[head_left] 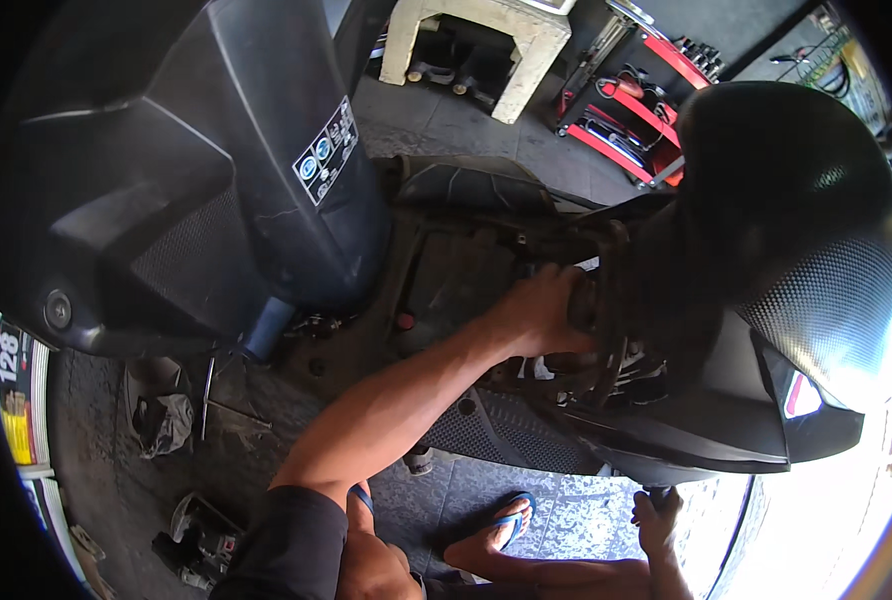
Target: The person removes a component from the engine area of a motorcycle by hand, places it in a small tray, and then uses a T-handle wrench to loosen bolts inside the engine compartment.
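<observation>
A dark scooter fills much of the view, with its front panel (196,250) at left, floorboard (456,290) in the middle and seat (786,150) at right. My left hand (551,310) reaches across the floorboard to dark parts below the seat, its fingers curled and partly hidden among them; what they grip is unclear. Low at the right, my right hand (656,520) is closed at a small dark piece (658,492) under the lower edge of the side panel (736,450); I cannot make out what it is.
Behind the scooter stand a white stool (526,50) and a red tool cart (616,145). On the tiled floor lie a long metal wrench (209,395), a grey cloth-like item (161,420) and a black tool (196,540). Boxes (21,390) line the far left.
</observation>
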### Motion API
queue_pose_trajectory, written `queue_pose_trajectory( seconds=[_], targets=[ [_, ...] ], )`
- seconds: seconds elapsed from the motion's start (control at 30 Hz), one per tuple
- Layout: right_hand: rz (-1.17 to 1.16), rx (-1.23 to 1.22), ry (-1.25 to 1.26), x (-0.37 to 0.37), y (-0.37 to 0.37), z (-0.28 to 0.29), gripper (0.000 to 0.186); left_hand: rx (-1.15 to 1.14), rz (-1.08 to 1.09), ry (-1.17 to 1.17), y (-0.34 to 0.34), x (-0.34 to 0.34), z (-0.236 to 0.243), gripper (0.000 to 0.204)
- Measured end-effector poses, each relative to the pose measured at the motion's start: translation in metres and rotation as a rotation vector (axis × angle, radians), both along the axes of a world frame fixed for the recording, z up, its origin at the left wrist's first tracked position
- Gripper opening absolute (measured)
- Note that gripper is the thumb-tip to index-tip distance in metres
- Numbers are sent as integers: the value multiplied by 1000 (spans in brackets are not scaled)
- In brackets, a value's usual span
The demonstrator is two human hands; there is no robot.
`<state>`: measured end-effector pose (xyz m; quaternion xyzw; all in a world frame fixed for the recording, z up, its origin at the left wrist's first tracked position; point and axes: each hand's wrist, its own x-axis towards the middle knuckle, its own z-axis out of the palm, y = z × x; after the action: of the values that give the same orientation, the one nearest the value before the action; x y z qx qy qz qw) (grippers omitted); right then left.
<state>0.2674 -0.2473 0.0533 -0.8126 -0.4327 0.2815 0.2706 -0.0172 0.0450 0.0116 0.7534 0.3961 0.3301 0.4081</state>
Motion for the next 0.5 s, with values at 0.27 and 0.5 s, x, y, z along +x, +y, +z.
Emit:
queue_pose_trajectory(
  seconds=[0.27,0.5],
  targets=[
    [-85,-25,3,1,-5,-6,25,-240,-213,-96,20,-27,3,69],
    [-196,54,10,-6,-5,-9,28,-224,-237,-70,21,-26,-1,57]
  ],
)
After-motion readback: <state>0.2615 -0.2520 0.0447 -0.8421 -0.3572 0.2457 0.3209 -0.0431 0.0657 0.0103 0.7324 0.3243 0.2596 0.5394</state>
